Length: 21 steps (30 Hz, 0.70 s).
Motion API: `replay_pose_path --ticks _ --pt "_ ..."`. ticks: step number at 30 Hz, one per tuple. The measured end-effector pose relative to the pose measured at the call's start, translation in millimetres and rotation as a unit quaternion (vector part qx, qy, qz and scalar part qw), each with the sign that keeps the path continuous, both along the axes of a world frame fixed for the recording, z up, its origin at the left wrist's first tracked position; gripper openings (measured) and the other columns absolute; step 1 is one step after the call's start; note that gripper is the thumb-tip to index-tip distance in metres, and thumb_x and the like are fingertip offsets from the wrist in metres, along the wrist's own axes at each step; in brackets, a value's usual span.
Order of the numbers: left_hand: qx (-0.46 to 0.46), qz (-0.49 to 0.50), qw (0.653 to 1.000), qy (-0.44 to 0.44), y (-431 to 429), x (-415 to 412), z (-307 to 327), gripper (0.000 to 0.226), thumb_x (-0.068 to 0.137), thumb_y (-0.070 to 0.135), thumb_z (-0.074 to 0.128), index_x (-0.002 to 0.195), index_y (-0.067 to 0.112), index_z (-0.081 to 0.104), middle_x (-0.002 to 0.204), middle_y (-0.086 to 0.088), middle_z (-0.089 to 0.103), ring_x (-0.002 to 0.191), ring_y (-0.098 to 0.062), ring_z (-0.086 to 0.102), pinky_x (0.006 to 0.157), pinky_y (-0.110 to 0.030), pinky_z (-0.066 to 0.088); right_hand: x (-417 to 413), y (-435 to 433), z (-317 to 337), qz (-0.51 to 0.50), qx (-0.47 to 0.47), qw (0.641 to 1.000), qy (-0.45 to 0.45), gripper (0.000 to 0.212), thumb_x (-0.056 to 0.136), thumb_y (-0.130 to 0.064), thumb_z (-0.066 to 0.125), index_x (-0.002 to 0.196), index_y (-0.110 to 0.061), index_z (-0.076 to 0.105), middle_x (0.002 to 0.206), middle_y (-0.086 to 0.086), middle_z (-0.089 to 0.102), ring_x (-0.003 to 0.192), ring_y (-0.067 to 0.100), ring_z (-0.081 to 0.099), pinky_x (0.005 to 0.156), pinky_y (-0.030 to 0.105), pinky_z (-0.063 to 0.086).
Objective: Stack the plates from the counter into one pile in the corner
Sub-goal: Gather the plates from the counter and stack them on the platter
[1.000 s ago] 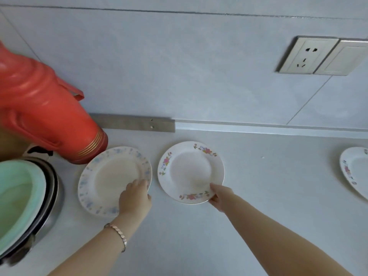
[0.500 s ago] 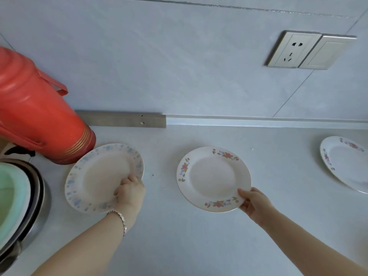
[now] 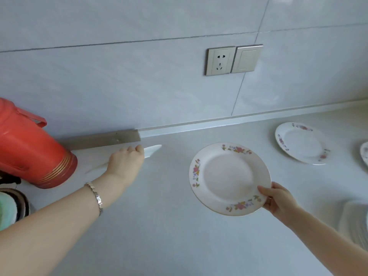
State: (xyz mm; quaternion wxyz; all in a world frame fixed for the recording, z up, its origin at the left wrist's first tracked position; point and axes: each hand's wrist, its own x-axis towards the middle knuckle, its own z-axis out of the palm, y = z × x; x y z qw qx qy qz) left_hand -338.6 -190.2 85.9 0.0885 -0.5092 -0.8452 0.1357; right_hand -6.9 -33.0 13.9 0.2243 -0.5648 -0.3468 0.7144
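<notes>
My right hand (image 3: 278, 198) grips the near right rim of a white plate with pink flowers (image 3: 227, 176), lifted off the counter and tilted toward me. My left hand (image 3: 125, 162) holds the blue-rimmed plate (image 3: 152, 150) tipped up nearly edge-on, so only a white sliver shows past my fingers. Another flowered plate (image 3: 300, 142) lies flat on the counter at the far right, and the edge of one more plate (image 3: 364, 154) shows at the right border.
A red thermos (image 3: 29, 148) stands at the left by the wall. A pot with a pale green lid (image 3: 8, 210) sits at the left edge. A blurred white stack (image 3: 356, 222) is at the lower right. A wall socket (image 3: 220, 60) is above the counter.
Both plates have been lifted off the counter. The left one has tipped up on edge; the right one has moved right and toward me. The view has swung to the right.
</notes>
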Motion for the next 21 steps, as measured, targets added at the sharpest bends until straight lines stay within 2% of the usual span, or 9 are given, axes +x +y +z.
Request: replay_pose_path --ticks 2,4,7,9,11,13,16,19,21 --pt "0.059 -0.086 0.995 0.006 18 30 8 0.053 0.017 -0.014 0.077 0.063 0.0 0.058 0.047 -0.014 0.057 0.038 -0.031 0.059 0.032 -0.028 0.043 35 3 7 -0.023 0.012 1.0 0.009 0.023 0.085 0.006 0.053 0.069 -0.008 0.043 0.057 0.007 0.064 0.044 0.015 0.064 0.043 0.023 0.053" --pt "0.111 -0.147 0.983 0.008 39 62 9 0.054 0.011 -0.015 0.073 0.059 0.002 0.056 0.043 -0.011 0.051 0.033 -0.029 0.053 0.03 -0.022 0.037 75 6 15 -0.049 0.029 0.998 0.007 0.023 0.084 0.006 0.054 0.069 -0.008 0.044 0.053 0.005 0.063 0.042 0.015 0.063 0.043 0.024 0.053" --pt "0.201 -0.239 0.95 0.002 76 125 17 0.045 0.028 -0.012 0.066 0.069 0.002 0.057 0.049 -0.011 0.053 0.038 -0.029 0.055 0.033 -0.022 0.037 143 8 26 -0.098 0.05 0.994 -0.001 0.018 0.084 0.005 0.054 0.073 -0.007 0.047 0.053 0.006 0.064 0.042 0.014 0.063 0.043 0.023 0.053" --pt "0.27 -0.288 0.919 -0.018 100 172 21 0.032 0.05 -0.005 0.048 0.08 0.006 0.05 0.054 -0.011 0.057 0.044 -0.03 0.058 0.036 -0.024 0.04 195 10 33 -0.137 0.062 0.989 -0.006 0.019 0.084 0.004 0.053 0.072 -0.008 0.046 0.056 0.006 0.064 0.042 0.013 0.062 0.043 0.022 0.053" --pt "0.323 -0.332 0.885 -0.045 126 220 22 0.032 0.059 -0.001 0.034 0.087 0.009 0.046 0.06 -0.01 0.061 0.049 -0.03 0.061 0.04 -0.026 0.043 249 13 38 -0.168 0.068 0.983 -0.02 0.021 0.084 0.004 0.053 0.069 -0.008 0.045 0.065 0.009 0.06 0.045 0.015 0.062 0.043 0.023 0.053" --pt "0.35 -0.366 0.859 -0.071 151 269 22 0.032 0.063 -0.002 0.036 0.09 0.01 0.046 0.063 -0.009 0.063 0.052 -0.03 0.062 0.043 -0.027 0.045 302 14 41 -0.199 0.064 0.977 -0.035 0.02 0.083 0.003 0.054 0.07 -0.009 0.045 0.064 0.01 0.059 0.045 0.018 0.061 0.04 0.024 0.052" --pt "0.37 -0.403 0.831 -0.1 187 340 19 0.035 0.064 -0.004 0.041 0.095 0.01 0.047 0.067 -0.01 0.066 0.055 -0.029 0.065 0.045 -0.027 0.047 374 15 37 -0.241 0.055 0.968 -0.039 0.023 0.084 0.003 0.051 0.066 -0.009 0.043 0.053 0.01 0.057 0.035 0.015 0.056 0.034 0.021 0.043" --pt "0.382 -0.426 0.813 -0.104 214 404 12 0.033 0.066 -0.004 0.044 0.096 0.01 0.048 0.07 -0.009 0.068 0.058 -0.028 0.066 0.053 -0.03 0.046 428 16 24 -0.265 0.04 0.963 -0.036 0.025 0.085 0.006 0.05 0.066 -0.007 0.042 0.044 0.002 0.061 0.038 0.013 0.06 0.038 0.02 0.05" --pt "0.388 -0.435 0.806 -0.105 227 439 5 0.036 0.064 -0.008 0.05 0.095 0.01 0.048 0.069 -0.009 0.067 0.058 -0.028 0.066 0.058 -0.027 0.038 451 18 13 -0.267 0.023 0.963 -0.042 0.024 0.084 0.006 0.051 0.066 -0.007 0.041 0.044 0.002 0.061 0.039 0.015 0.061 0.039 0.021 0.051"
